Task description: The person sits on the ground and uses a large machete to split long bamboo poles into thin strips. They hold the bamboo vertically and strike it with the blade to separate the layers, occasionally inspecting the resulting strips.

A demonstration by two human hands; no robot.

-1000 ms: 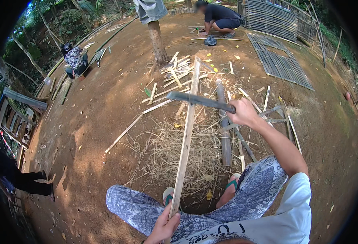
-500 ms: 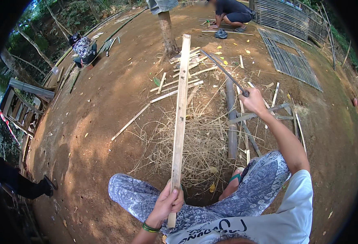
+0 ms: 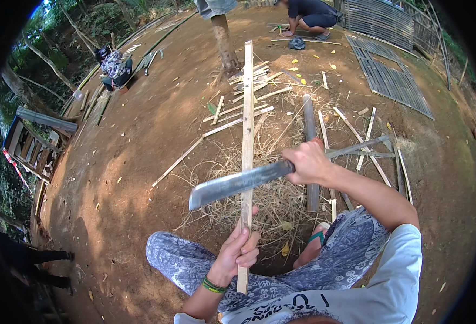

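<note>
We find the left hand (image 3: pixel 238 255) closed around the lower part of a long bamboo slat (image 3: pixel 247 124), fingers wrapped tight on it just above the lap, a green band at the wrist. The slat runs away from the body, its far end out over the dirt yard (image 3: pixel 135 146) near a loose heap of cut strips (image 3: pixel 248 92). The right hand (image 3: pixel 309 161) is clenched on the handle of a long machete (image 3: pixel 237 183), whose blade lies across the slat, above the left hand. From this angle we cannot tell for certain whether the edge is touching the slat or held just over it.

We judge the step in hand to be the trimming of the slat's edge. The next move calls for a controlled stroke directed away from the body, with the left fingers kept clear below the blade and the slat held steady.

Against the view of half a second earlier, the machete has swung in from the right side, where it was held off and apart from the slat, to its present crossing position. The left hand keeps its grip low on the slat. Dry shavings (image 3: pixel 281 200) lie under the work; another person (image 3: pixel 308 13) crouches at the far edge.
</note>
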